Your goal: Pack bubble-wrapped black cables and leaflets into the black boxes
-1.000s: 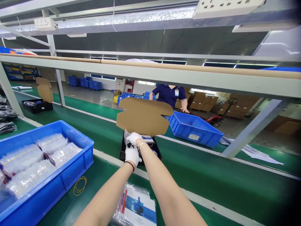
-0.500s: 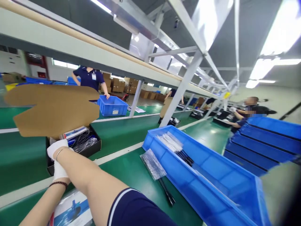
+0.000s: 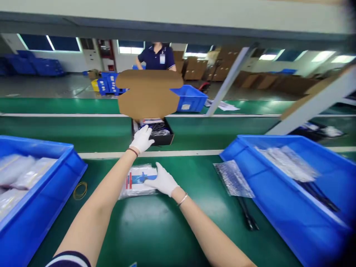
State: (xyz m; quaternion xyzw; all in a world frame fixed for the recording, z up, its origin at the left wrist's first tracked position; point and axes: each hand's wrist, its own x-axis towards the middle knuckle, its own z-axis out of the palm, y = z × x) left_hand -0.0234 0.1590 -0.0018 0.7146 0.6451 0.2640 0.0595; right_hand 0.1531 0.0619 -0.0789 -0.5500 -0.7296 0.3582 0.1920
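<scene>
My left hand point(image 3: 142, 139), in a white glove, is at the near left side of an open black box point(image 3: 162, 139), fingers apart, nothing visible in it. The box holds cables and wrapped items, and its brown cardboard lid point(image 3: 148, 94) stands up behind. My right hand point(image 3: 163, 180), also gloved, has its thumb and fingers spread at the right end of a plastic-wrapped printed packet point(image 3: 141, 180) on the green surface. It touches the packet's edge. To the right, a bubble-wrapped item point(image 3: 234, 178) with a black cable leans by a blue bin.
A blue bin point(image 3: 52, 185) with wrapped packets stands at left, near yellow rings point(image 3: 80, 190). The right blue bin point(image 3: 278, 222) holds bubble-wrapped cables. Across the line are a person point(image 3: 158, 57), a smaller blue bin point(image 3: 192, 99) and a slanted post point(image 3: 229, 79).
The view has swung left and levelled. My hands, which were together at the box, are now apart, with my right hand down at the printed packet and my left hand still by the box.
</scene>
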